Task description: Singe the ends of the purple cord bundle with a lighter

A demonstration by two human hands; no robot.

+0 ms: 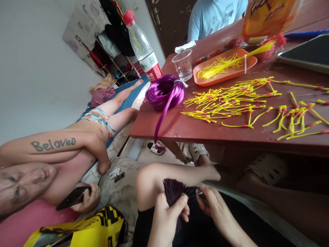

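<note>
My left hand (pixel 166 218) is wrapped round a bundle of dark purple cords (pixel 173 190), whose even ends fan out above the thumb. Close on its right, my right hand (pixel 214 207) is closed on a small shiny thing (pixel 202 196), too covered by fingers to name. Thin dark strands stretch between the two hands. Both hands are above my lap, below the edge of the red table (pixel 154 127). On that table are many short yellow knotted cords (pixel 226 99) with red bits, and a coil of purple cord (pixel 164 92) whose tail hangs over the edge.
An orange tray (pixel 209 82) holds yellow strands near a plastic cup (pixel 183 65) and a bottle (pixel 142 48). A dark tablet-like slab (pixel 308 53) lies at the right. Left of me a person (pixel 84 144) lies holding a phone (pixel 73 198). A yellow bag (pixel 99 230) is nearby.
</note>
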